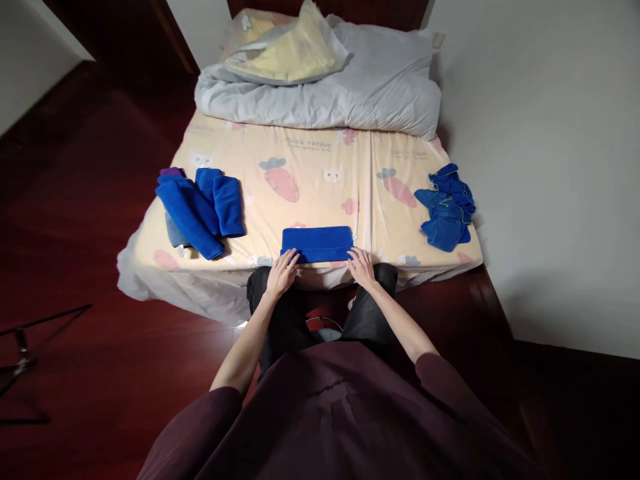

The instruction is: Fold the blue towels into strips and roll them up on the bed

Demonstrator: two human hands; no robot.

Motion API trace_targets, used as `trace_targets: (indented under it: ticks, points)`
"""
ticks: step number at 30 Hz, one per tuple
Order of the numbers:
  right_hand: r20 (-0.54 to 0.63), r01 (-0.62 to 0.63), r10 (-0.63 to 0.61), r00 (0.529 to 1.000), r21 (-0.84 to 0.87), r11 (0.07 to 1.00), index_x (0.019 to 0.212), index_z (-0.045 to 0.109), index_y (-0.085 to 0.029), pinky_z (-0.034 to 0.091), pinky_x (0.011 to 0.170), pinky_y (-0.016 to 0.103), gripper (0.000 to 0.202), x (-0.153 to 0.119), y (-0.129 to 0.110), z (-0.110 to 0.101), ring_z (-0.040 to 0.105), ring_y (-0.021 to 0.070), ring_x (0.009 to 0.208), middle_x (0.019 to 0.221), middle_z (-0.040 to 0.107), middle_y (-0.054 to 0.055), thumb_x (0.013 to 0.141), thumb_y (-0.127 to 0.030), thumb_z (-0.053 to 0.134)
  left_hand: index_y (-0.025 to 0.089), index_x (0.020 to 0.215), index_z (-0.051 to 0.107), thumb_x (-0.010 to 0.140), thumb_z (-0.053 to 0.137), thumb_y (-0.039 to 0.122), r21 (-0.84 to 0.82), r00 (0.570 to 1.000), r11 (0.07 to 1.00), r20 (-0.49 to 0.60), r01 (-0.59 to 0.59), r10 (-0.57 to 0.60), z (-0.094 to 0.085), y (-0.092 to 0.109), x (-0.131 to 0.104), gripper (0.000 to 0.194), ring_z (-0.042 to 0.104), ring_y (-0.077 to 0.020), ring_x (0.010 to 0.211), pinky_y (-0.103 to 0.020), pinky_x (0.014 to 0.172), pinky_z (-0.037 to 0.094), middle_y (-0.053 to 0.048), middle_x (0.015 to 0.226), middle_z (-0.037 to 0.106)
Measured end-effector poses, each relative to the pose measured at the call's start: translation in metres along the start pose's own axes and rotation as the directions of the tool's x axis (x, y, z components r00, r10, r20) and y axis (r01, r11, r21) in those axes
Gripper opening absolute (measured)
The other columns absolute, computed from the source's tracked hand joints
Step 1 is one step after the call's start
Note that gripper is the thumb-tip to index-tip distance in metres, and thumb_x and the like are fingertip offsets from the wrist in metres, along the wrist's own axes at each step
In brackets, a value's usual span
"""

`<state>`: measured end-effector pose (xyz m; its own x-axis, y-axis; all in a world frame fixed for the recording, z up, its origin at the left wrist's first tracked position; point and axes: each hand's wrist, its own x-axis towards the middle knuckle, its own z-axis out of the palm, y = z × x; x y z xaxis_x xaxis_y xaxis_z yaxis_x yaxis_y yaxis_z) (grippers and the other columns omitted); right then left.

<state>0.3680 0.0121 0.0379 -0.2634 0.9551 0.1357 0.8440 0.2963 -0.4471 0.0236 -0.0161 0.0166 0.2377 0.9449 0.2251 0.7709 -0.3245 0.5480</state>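
Observation:
A blue cloth (317, 244), folded into a flat rectangle, lies at the near edge of the bed. My left hand (283, 270) rests on its near left corner, and my right hand (361, 267) touches the near right corner. The fingers of both hands are stretched out, slightly apart. Along the cloth's near part runs a crease or folded strip. Several rolled or folded blue cloths (200, 207) lie on the left side of the bed, with a purple and a grey piece partly under them. At the right lies a crumpled pile of blue cloths (447, 210) with green edging.
The bed (320, 173) has a cream sheet with carrot prints. Across its far end lie a white quilt (390, 80) and a clear bag with something yellow (295, 50). A dark stand (23, 360) is on the floor at left; a wall (550, 167) borders the right.

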Motion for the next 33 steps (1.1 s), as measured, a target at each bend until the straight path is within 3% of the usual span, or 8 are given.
trace_targets:
  ticks: [3,5,12,18,25,33]
  points:
    - [0.157,0.209,-0.193,0.969,-0.092,0.974,0.159,0.050,-0.021,0.023,0.130,0.050,0.052,-0.010,-0.016,0.001,0.028,0.0262,0.160,0.171,0.037,0.009,0.109,-0.029,0.035,0.019,0.163,0.040,0.104,0.038,0.030,0.042,0.995,0.996,0.062,-0.079,0.076,0.011,0.011,-0.003,0.061,0.020,-0.0264,0.164,-0.053,0.133,0.019,-0.011,0.173,0.031]
    - [0.202,0.267,-0.238,0.950,-0.131,0.955,0.163,0.043,-0.021,0.018,0.133,0.050,0.055,-0.010,-0.024,0.007,0.019,0.0255,0.164,0.176,0.026,0.008,0.110,-0.033,0.035,0.017,0.167,0.033,0.103,0.038,0.029,0.085,0.995,0.993,0.070,-0.082,0.076,0.018,0.018,-0.005,0.065,0.014,-0.0260,0.165,-0.053,0.134,0.016,-0.012,0.175,0.024]
    - [0.255,0.204,-0.151,0.955,-0.195,0.959,0.168,0.032,-0.020,0.011,0.134,0.054,0.062,0.008,-0.032,0.027,0.009,0.0284,0.166,0.178,0.014,0.008,0.109,-0.036,0.040,0.009,0.168,0.028,0.099,0.042,0.029,0.146,0.998,0.989,0.069,-0.021,0.011,0.035,0.022,0.005,0.073,0.007,-0.0296,0.165,-0.055,0.135,0.011,-0.014,0.176,0.018]
    - [0.281,0.176,-0.121,0.952,-0.180,0.968,0.168,0.033,-0.021,0.011,0.134,0.056,0.061,0.031,-0.027,0.028,0.015,0.0290,0.165,0.177,0.018,0.008,0.109,-0.035,0.038,0.010,0.166,0.034,0.098,0.043,0.029,0.108,0.995,0.993,0.084,0.038,-0.047,0.037,0.014,0.025,0.071,0.020,-0.0341,0.163,-0.057,0.133,0.011,-0.016,0.173,0.029]
    - [0.340,0.124,-0.054,0.939,-0.188,0.974,0.164,0.041,-0.018,0.019,0.132,0.053,0.067,0.066,-0.020,0.032,0.032,0.0286,0.160,0.171,0.035,0.012,0.098,-0.016,0.049,0.013,0.159,0.049,0.094,0.047,0.021,0.107,0.991,0.990,0.084,0.094,-0.104,0.038,0.006,0.049,0.066,0.042,-0.0393,0.152,-0.059,0.129,0.020,-0.019,0.159,0.052]
    - [0.366,0.101,-0.020,0.930,-0.204,0.974,0.152,0.057,-0.014,0.038,0.121,0.048,0.065,0.088,-0.019,0.021,0.054,0.0274,0.146,0.160,0.052,0.015,0.090,0.001,0.043,0.022,0.140,0.068,0.095,0.043,0.014,0.080,0.983,0.992,0.149,0.095,-0.106,0.015,-0.018,0.071,0.052,0.058,-0.0355,0.135,-0.058,0.122,0.033,-0.019,0.142,0.066]
